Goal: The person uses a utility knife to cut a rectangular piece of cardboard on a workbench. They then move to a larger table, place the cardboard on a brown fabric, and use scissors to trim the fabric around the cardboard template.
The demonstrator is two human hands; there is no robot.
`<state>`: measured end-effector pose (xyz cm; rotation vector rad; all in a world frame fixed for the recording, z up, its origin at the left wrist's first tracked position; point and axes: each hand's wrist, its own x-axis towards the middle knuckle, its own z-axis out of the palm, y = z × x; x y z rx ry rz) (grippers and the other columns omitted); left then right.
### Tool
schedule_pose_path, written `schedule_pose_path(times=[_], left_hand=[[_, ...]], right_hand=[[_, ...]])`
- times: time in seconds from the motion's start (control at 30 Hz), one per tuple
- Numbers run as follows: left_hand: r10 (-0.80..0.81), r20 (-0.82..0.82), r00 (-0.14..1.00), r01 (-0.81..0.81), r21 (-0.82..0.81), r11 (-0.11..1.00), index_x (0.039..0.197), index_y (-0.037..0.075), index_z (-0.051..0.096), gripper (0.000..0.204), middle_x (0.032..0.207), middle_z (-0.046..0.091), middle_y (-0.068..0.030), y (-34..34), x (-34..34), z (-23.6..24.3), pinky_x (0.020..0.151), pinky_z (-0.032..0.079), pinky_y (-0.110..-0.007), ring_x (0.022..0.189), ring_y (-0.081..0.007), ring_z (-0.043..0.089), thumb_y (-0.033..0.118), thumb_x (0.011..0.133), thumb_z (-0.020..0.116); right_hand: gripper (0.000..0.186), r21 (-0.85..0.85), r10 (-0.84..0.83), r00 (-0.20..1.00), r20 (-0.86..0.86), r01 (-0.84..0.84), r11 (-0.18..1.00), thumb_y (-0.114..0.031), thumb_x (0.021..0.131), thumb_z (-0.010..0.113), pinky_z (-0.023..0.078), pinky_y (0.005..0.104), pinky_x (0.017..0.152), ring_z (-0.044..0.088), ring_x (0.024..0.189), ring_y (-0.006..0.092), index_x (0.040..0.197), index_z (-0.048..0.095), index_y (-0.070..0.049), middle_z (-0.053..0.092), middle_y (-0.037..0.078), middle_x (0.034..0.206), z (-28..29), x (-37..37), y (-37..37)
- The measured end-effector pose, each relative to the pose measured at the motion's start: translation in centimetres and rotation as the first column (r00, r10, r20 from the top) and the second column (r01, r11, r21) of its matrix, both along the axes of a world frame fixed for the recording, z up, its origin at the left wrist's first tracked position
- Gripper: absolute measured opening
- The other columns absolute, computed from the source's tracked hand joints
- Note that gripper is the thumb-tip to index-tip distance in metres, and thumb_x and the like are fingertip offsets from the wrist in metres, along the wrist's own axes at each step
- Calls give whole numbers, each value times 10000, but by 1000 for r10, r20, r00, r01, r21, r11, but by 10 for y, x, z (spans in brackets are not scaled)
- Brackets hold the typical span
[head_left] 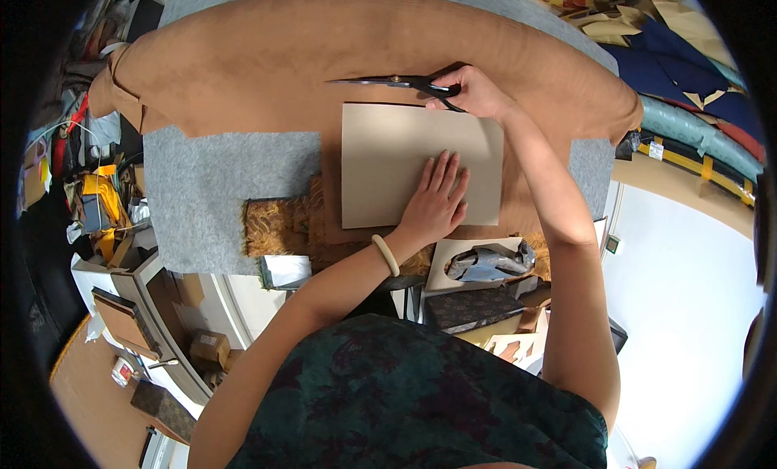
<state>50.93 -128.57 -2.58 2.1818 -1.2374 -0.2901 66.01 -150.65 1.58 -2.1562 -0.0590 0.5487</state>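
Observation:
A grey-beige rectangular board (380, 165) lies flat on a large sheet of brown leather-like material (267, 56). Pressed on the board's lower right part, my left hand (435, 198) has its fingers spread. My right hand (476, 93) grips the handles of black scissors (388, 80) just above the board's top edge. The long blades point left over the brown material and look closed. Part of the handles is hidden by my fingers.
Grey felt (218, 202) covers the table. Patterned golden plush fabric (275, 226) lies under the brown sheet's near edge. A cardboard piece with an oval cutout (441, 267) sits near my body. Fabric rolls (696, 133) are at the right; piled materials (105, 198) stand at the left.

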Motion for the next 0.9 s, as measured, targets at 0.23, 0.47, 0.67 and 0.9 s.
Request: schedule_pose_path(times=[0.23,0.47,0.67,0.9], left_hand=[[-13,1,1000,13,34,999,1544,1,382,637,1649,245,-286,0,0,-2,1257,167,-614,1555,-467,175,345,1025,518],[-14,13,1000,14,38,999,1551,-2,372,643,1649,241,-288,0,0,0,1264,159,-604,1559,-467,165,358,1035,505],[-14,17,1000,13,38,999,1545,-4,375,637,1646,247,-289,0,-1,-1,1264,159,-599,1554,-465,181,360,1038,501],[-9,-52,999,10,28,1000,1539,25,394,619,1650,234,-283,3,0,4,1266,164,-590,1555,-459,174,353,1032,527]], right_hand=[[400,13,19,999,-35,-19,1000,-315,811,900,525,306,741,617,767,122,1111,789,-76,751,73,886,10,4,9],[398,4,15,1000,-19,-15,1000,-308,815,899,525,302,744,604,756,131,1123,787,-82,743,67,880,9,8,16],[376,23,12,1000,-2,-12,1000,-285,830,887,530,307,733,573,707,132,1119,779,-71,729,83,815,-7,6,8],[294,-100,67,995,78,-59,993,-282,832,864,526,344,703,593,662,207,1066,801,-115,700,138,776,8,4,18]])
